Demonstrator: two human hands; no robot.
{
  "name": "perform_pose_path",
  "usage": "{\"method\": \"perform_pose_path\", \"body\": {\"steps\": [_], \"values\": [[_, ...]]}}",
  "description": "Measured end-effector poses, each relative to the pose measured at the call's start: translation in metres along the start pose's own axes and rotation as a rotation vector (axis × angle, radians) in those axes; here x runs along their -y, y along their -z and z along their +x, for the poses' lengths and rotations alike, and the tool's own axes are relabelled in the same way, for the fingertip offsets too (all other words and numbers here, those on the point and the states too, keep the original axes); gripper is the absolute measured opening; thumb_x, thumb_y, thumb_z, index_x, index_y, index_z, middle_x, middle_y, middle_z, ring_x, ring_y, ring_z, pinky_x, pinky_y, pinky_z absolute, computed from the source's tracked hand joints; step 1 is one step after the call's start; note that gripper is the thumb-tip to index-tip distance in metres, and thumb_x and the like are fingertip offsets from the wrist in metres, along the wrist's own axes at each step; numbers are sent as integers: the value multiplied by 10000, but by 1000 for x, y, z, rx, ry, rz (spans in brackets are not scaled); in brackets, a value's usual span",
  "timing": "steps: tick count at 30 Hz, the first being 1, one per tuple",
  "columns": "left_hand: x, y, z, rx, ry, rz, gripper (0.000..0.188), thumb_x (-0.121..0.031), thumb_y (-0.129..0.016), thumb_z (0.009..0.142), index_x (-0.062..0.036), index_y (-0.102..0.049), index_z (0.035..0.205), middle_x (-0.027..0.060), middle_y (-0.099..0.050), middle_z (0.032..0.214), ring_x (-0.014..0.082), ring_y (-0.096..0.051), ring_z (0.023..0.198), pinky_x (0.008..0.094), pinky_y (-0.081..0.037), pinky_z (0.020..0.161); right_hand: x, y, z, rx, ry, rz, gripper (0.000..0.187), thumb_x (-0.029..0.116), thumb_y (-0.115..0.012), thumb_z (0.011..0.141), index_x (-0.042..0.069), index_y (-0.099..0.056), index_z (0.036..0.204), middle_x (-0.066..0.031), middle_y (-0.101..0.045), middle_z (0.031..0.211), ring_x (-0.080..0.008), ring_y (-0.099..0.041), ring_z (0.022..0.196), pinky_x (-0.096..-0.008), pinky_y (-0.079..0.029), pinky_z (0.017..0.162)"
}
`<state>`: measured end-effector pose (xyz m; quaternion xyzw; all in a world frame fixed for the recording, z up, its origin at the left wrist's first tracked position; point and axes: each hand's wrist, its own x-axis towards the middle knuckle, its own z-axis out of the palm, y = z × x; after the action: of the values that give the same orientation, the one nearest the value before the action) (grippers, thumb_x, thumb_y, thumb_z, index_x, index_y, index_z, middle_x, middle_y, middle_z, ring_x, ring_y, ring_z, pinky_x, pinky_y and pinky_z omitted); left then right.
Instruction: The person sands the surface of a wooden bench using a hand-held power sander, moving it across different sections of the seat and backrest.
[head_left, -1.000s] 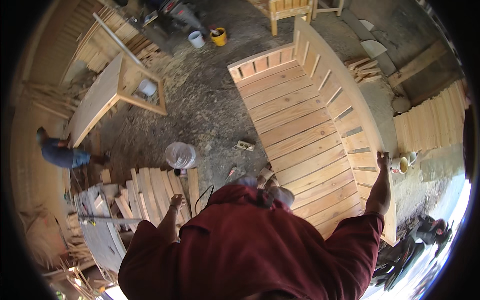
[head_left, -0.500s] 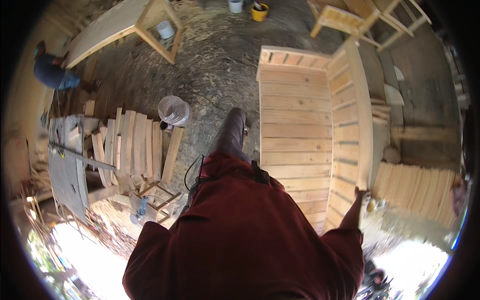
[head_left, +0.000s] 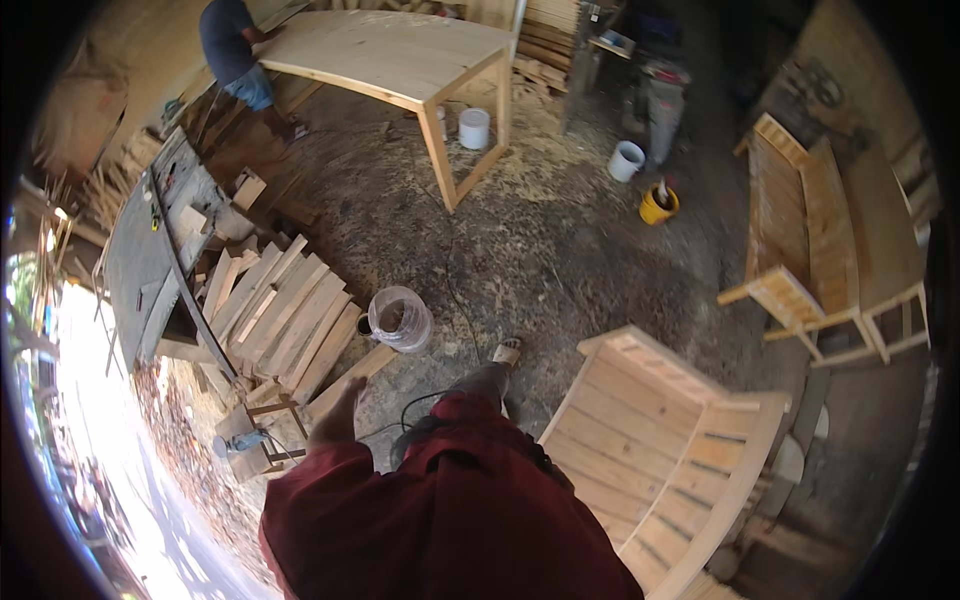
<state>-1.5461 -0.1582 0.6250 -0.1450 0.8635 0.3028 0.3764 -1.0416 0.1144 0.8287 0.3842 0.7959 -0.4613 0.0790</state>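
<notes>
Hands first: only my left hand (head_left: 335,415) shows, at about eight o'clock from the picture's middle, hanging loose at the end of my dark red sleeve (head_left: 330,490) with the fingers slack and gripping nothing. My right hand is out of view, hidden somewhere past my body, so I cannot tell whether it is open or closed.

Nearest my left hand, just above it at about twelve o'clock, a pale loose wooden plank (head_left: 350,378) lies flat on the floor, close to the hand but apart from it. At about one o'clock from the hand stands a clear plastic bucket (head_left: 400,320) with something dark in its bottom. At ten o'clock from the hand a fan of pale sawn wooden boards (head_left: 280,315) leans side by side against a long grey workbench (head_left: 140,265) scattered with small tools and offcuts. A thin black cable (head_left: 460,310) runs across the sawdust-strewn dirt floor (head_left: 560,250) toward my sandalled foot (head_left: 505,352).

At four o'clock from my hand, on my right side, sits a slatted unfinished wooden bench (head_left: 650,440). Farther off at twelve o'clock stands a big pale wooden table frame (head_left: 400,55), with a small white bucket (head_left: 474,128) beneath it and another person in blue (head_left: 235,50) bent at its far left end. Toward two o'clock are a second white bucket (head_left: 627,160), a yellow bucket (head_left: 659,205) and a second slatted wooden bench (head_left: 830,240).
</notes>
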Motion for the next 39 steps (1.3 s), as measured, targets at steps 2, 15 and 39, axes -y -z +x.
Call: {"method": "perform_pose_path", "body": {"steps": [2, 15, 39], "values": [[-101, -17, 32, 375, -621, 29, 364, -352, -576, 948, -44, -719, 1077, 107, -676, 971, 191, -637, 916, 381, -487, 725, 19, 41, 45, 37, 61, -68, 429, 377, -486, 975, 70, -627, 1240, -185, -681, 1164, -363, -658, 1047, -481, -498, 942], [-472, -403, -171, 600, -1007, 562, 353, -338, -595, 943, -139, -669, 1225, 138, -710, 1130, 282, -686, 1027, 410, -541, 921, -36, 232, 203, 10, -274, -263, 386, 354, -490, 950, 114, -667, 1194, -187, -674, 1185, -348, -653, 1093, -472, -500, 935], [-681, -859, -155, 704, -298, 1180, 204, -387, -530, 963, -195, -581, 920, -9, -566, 769, 178, -590, 664, 313, -462, 565, -386, 515, 235, -670, -609, 678, 338, 311, -536, 924, 70, -703, 1090, -195, -697, 1100, -355, -672, 1040, -448, -528, 826]]}}
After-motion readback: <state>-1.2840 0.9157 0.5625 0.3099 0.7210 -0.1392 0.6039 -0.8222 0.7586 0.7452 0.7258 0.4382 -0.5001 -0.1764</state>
